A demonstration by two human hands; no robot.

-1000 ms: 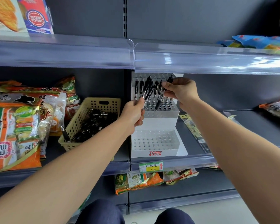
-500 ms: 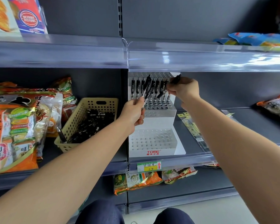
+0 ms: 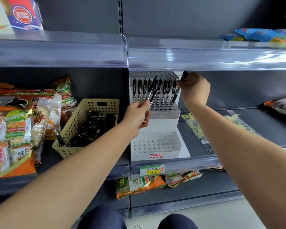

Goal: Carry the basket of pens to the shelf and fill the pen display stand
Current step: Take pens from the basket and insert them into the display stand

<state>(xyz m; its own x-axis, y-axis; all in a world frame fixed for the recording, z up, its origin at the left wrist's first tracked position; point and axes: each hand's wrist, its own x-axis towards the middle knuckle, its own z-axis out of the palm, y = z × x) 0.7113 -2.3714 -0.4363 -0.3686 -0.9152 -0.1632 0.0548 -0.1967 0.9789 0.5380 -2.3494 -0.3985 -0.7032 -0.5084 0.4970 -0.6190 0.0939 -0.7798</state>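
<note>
**Black pen [image 3: 184,76] at the white stand [image 3: 155,156]**

Head view: the stepped stand sits on the grey shelf [image 3: 274,134], with its rear tier tucked under the shelf above. A row [image 3: 139,90] of black pens stands in the rear holes, long axes vertical.

The right hand [image 3: 196,91] is at the row's right end, fingers and thumb curled round the pen. The pen leans: its top end pokes up and to the right above the knuckles, and its lower end points down-left at the rear tier. I cannot tell whether the tip is in a hole.

The left hand [image 3: 136,116] is in front of the stand's middle tier, fingers clamped on a bunch [image 3: 153,94] of black pens. Their long axes slant up and right from the fist, crossing in front of the row.

Just left of the stand, on the same shelf, a beige basket [image 3: 73,123] holds a heap [image 3: 92,128] of black pens lying at mixed angles. A stray pen [image 3: 60,139] stands tilted in its near-left corner, top leaning left.

Snack bags [image 3: 15,129] lie left of the basket. A price tag [image 3: 152,170] sits on the shelf edge below the stand.
</note>
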